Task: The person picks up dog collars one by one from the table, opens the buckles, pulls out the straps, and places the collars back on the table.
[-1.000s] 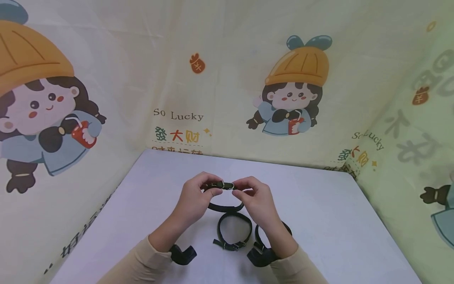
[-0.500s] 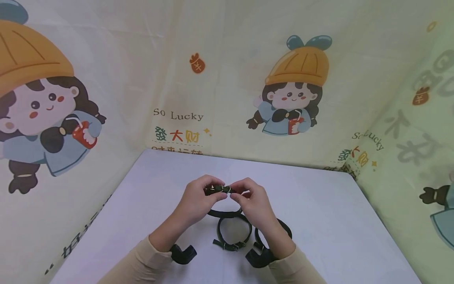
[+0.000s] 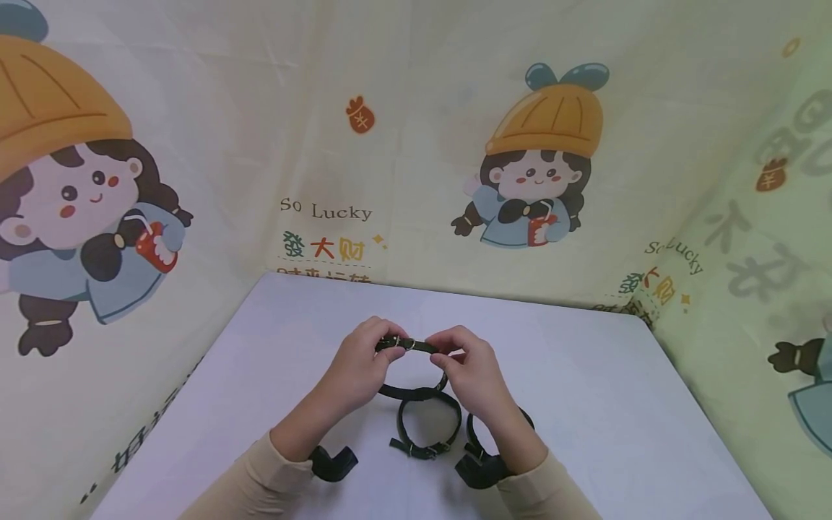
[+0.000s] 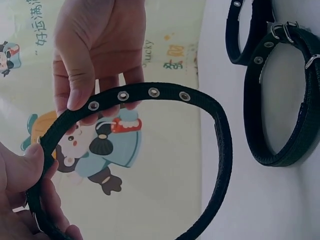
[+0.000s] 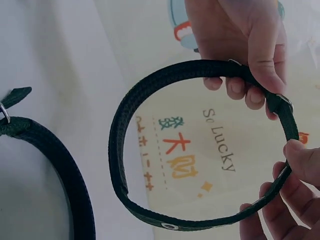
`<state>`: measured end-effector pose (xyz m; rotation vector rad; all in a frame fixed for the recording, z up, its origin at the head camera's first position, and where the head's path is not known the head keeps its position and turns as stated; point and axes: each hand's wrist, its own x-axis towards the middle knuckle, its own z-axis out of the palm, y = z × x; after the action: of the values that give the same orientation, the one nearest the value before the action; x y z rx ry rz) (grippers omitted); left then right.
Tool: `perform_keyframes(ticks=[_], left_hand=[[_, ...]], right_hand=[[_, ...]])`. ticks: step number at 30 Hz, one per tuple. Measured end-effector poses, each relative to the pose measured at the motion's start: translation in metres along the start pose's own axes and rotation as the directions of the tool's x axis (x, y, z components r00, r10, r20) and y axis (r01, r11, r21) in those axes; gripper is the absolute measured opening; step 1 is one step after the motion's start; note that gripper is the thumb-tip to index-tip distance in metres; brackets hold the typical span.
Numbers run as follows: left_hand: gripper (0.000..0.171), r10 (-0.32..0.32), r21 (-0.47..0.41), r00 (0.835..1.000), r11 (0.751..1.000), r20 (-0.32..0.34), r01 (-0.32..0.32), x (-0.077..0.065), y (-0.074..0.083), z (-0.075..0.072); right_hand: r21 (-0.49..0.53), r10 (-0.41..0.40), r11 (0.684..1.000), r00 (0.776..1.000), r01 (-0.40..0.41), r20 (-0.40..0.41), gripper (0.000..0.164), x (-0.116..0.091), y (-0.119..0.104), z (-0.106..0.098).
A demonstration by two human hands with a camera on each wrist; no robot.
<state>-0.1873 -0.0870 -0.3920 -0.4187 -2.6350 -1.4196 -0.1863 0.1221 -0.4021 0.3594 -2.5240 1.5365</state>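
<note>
Both hands hold up one dark green pet collar point(image 3: 421, 347), a closed loop with metal eyelets and a buckle, above the table. My left hand point(image 3: 360, 361) pinches it beside the metal hardware. On the eyelet strap, my right hand point(image 3: 473, 365) pinches with thumb and fingers. Eyelets show along the collar point(image 4: 220, 130) in the left wrist view. In the right wrist view, the metal rings sit on the collar point(image 5: 117, 145) near the left fingers. Part of the buckle is hidden by the left hand.
A second buckled collar point(image 3: 401, 426) lies on the white table point(image 3: 585, 375) just below the held one. To its right, a third collar point(image 3: 471, 433) is partly covered by the right forearm. Printed cloth walls point(image 3: 416, 166) surround the table.
The hands came closer together, then parted, the right moving back to the right. The buckle hardware now sits further left, and a longer stretch of strap shows between the hands.
</note>
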Motion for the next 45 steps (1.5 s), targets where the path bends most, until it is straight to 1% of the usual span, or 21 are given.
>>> perform_keyframes(ticks=[3, 7, 11, 14, 16, 19, 22, 24, 28, 31, 35, 38, 42, 45], left_hand=[[0.017, -0.011, -0.025, 1.0, 1.0, -0.004, 0.011, 0.001, -0.002, -0.002], [0.021, -0.022, -0.045, 1.0, 0.999, -0.003, 0.022, 0.002, -0.006, -0.004], [0.027, -0.021, -0.033, 1.0, 0.999, 0.003, 0.021, 0.004, -0.01, -0.006], [0.027, -0.025, -0.025, 1.0, 0.999, 0.003, 0.025, 0.004, -0.012, -0.008], [0.026, -0.039, -0.023, 0.999, 0.999, -0.001, 0.039, 0.005, -0.013, -0.009], [0.024, -0.076, -0.033, 0.997, 0.997, -0.016, 0.076, 0.005, -0.013, -0.01], [0.024, -0.102, -0.042, 0.994, 0.994, -0.049, 0.1, 0.006, -0.014, -0.012], [0.023, -0.097, -0.029, 0.992, 0.995, -0.084, 0.095, 0.007, -0.015, -0.013], [0.021, -0.038, 0.042, 0.985, 0.998, -0.166, 0.046, 0.007, -0.018, -0.014], [0.02, -0.006, 0.08, 0.979, 0.997, -0.202, 0.023, 0.008, -0.02, -0.015], [0.022, -0.002, 0.092, 0.978, 0.996, -0.211, 0.022, 0.009, -0.023, -0.017], [0.023, -0.009, 0.097, 0.978, 0.995, -0.209, 0.029, 0.01, -0.024, -0.02], [0.022, -0.018, 0.097, 0.98, 0.995, -0.197, 0.038, 0.01, -0.026, -0.024], [0.02, -0.043, 0.071, 0.981, 0.996, -0.188, 0.058, 0.011, -0.028, -0.028]], right_hand=[[-0.008, -0.003, 1.0, 1.0, 0.003, 0.0, 0.027, 0.0, 0.001, -0.002], [-0.016, 0.015, 1.0, 1.0, -0.015, -0.012, 0.028, 0.001, 0.003, -0.005], [-0.024, 0.031, 0.999, 0.999, -0.032, -0.026, 0.029, 0.002, 0.005, -0.008], [-0.023, 0.031, 0.999, 0.999, -0.031, -0.032, 0.03, 0.002, 0.006, -0.012], [-0.021, 0.035, 0.999, 0.999, -0.036, -0.038, 0.031, 0.002, 0.008, -0.014], [-0.026, 0.046, 0.999, 0.997, -0.047, -0.054, 0.03, 0.003, 0.013, -0.017], [-0.03, 0.066, 0.997, 0.995, -0.069, -0.079, 0.028, 0.004, 0.018, -0.02], [-0.026, 0.078, 0.996, 0.992, -0.081, -0.099, 0.026, 0.005, 0.021, -0.022], [-0.013, 0.092, 0.995, 0.985, -0.095, -0.147, 0.023, 0.006, 0.024, -0.025], [0.03, 0.108, 0.994, 0.978, -0.104, -0.178, 0.021, 0.006, 0.027, -0.027], [0.094, 0.119, 0.99, 0.97, -0.101, -0.21, 0.016, 0.007, 0.03, -0.031], [0.102, 0.115, 0.99, 0.966, -0.094, -0.233, 0.014, 0.007, 0.032, -0.034], [0.108, 0.122, 0.989, 0.96, -0.097, -0.253, 0.016, 0.006, 0.033, -0.039], [0.117, 0.14, 0.987, 0.954, -0.112, -0.263, 0.02, 0.006, 0.033, -0.043]])
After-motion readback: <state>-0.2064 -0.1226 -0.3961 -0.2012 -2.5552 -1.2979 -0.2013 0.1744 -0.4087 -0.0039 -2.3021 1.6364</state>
